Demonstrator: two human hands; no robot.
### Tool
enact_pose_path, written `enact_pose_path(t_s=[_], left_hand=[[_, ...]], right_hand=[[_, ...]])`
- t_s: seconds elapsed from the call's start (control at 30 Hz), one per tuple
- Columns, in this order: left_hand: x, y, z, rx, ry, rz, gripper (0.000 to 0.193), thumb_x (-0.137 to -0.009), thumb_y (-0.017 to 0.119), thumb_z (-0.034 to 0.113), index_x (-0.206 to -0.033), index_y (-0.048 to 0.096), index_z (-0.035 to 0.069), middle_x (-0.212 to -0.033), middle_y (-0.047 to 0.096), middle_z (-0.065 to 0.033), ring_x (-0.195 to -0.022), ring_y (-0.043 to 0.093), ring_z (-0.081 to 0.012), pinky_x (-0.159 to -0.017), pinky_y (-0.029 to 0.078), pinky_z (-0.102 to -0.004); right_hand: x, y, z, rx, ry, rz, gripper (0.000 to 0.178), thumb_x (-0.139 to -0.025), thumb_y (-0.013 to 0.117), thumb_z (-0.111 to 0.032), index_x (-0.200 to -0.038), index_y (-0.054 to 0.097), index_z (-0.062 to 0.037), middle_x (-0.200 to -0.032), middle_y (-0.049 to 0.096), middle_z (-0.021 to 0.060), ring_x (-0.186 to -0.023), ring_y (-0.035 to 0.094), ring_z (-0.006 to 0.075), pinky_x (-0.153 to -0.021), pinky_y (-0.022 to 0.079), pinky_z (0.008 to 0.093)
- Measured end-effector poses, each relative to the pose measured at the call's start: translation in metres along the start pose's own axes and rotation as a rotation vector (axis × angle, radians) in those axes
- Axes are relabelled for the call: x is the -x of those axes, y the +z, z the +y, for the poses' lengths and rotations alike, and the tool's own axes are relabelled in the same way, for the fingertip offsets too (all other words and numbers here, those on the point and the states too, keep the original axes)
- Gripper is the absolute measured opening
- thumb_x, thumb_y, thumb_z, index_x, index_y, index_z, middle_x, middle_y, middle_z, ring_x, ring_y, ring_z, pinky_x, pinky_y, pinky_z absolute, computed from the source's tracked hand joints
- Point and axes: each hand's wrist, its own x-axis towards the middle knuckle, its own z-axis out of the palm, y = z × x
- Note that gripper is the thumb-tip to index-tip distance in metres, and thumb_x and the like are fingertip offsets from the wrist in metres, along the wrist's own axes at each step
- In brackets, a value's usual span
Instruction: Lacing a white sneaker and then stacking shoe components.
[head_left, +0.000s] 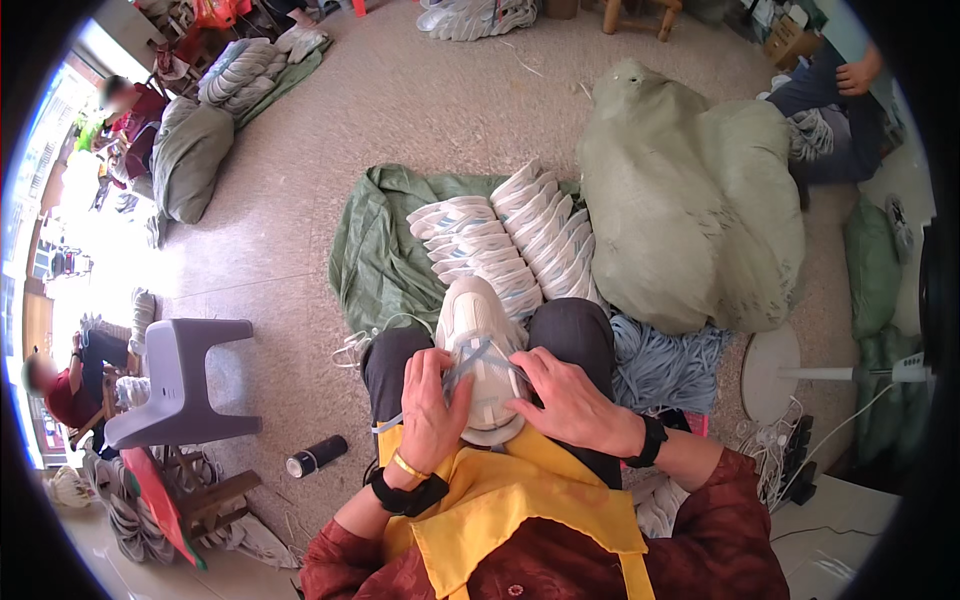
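Looks like matt mesh on the shoe [473, 312], flat woven fabric in its lace [481, 350]. Shows smooth plain cloth in the apron [530, 505], faintly glossy figured cloth on the sleeve [722, 525], shiny metal in the bracelet [407, 466]. Runs to crinkled woven plastic in the sheet [372, 262], dull creased fabric in the sack [650, 200]. Turns to smooth plastic on the chair [172, 385], rough concrete on the floor [280, 260]. Seems wooden at the shadowed bench [222, 494].

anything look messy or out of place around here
White cords at right look messy: they lie tangled near the round base, unlike the shoes lined up in rows. I see no clear spill or damage.
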Motion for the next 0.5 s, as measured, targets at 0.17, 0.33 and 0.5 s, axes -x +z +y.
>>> enact_pose_path(t_s=[0.17, 0.33, 0.5], left_hand=[[0.024, -0.001, 0.005, -0.016, 0.068, 0.027, 0.031, -0.083, 0.069, -0.001, -0.109, 0.051, -0.002, -0.102, 0.053, -0.0199, -0.098, 0.054, -0.0411, -0.085, 0.046, -0.0469], [0.03, -0.005, 0.003, -0.022, 0.091, 0.054, 0.032, -0.083, 0.069, -0.001, -0.11, 0.051, -0.002, -0.104, 0.052, -0.0203, -0.098, 0.054, -0.0413, -0.085, 0.047, -0.0468], [0.037, -0.01, 0.001, -0.006, 0.077, 0.06, 0.032, -0.084, 0.07, 0.0, -0.11, 0.052, -0.002, -0.104, 0.052, -0.0202, -0.098, 0.054, -0.041, -0.085, 0.047, -0.0468]], right_hand=[[0.022, 0.017, -0.012, 0.041, -0.055, 0.079, 0.054, -0.087, 0.076, -0.012, -0.131, 0.048, 0.0039, -0.112, 0.057, 0.0243, -0.1, 0.062, 0.0462, -0.082, 0.055, 0.0482], [0.023, 0.022, -0.02, 0.12, -0.131, 0.112, 0.055, -0.086, 0.075, -0.009, -0.13, 0.045, 0.0057, -0.106, 0.054, 0.0224, -0.093, 0.063, 0.0413, -0.078, 0.055, 0.0441], [0.025, 0.024, -0.026, 0.172, -0.137, 0.052, 0.057, -0.086, 0.075, -0.01, -0.131, 0.045, 0.0073, -0.107, 0.054, 0.0222, -0.093, 0.064, 0.039, -0.077, 0.055, 0.0424]])
